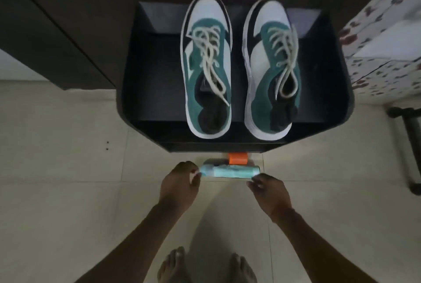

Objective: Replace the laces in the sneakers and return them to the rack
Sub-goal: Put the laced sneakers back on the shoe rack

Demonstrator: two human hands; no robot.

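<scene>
I pinch the pale-green packet (230,171) by both ends, left hand (178,183) and right hand (268,192), lifting it level before the rack (337,91).

I am looking down into a dim corner of a home, most likely an entry or bedroom. A pair of sneakers (239,68) sits on a low black shoe rack (145,91) over pale floor tiles (57,168), bare feet (205,266) stand near, and a floral-printed fabric surface (387,32) lies far right.
</scene>
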